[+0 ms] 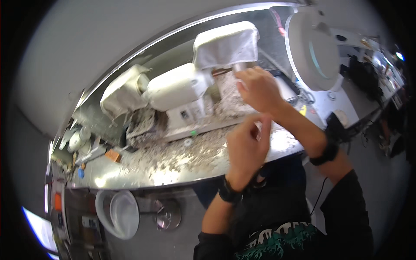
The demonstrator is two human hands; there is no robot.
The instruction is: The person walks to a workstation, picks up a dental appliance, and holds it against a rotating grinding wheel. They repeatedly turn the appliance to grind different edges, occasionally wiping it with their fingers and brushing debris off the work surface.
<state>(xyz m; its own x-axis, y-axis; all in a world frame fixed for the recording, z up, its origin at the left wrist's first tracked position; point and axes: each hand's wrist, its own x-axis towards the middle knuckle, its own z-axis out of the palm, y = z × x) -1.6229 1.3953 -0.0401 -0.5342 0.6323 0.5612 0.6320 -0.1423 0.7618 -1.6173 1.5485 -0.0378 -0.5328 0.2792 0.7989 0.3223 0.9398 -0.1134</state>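
Observation:
My right hand (261, 92) reaches forward with bent fingers. Its fingertips are at a short whitish cylinder (239, 66) below a white cloth-covered machine head (226, 45); whether they touch it I cannot tell. Closer to me, my left hand (245, 147) is raised over the front of the metal worktop (203, 162), its fingers curled in toward the thumb. Anything inside either hand is hidden or too small to make out. Left of my hands stands a bulky white machine (175, 87) on a boxy base, with grey-white debris scattered around it.
Another cloth-draped machine (123, 93) stands farther left. An orange block (113, 156) lies near the left front. At the right are a large round white appliance (313, 52) and a dark-edged tray (286, 86). A white stool (125, 214) stands below the worktop.

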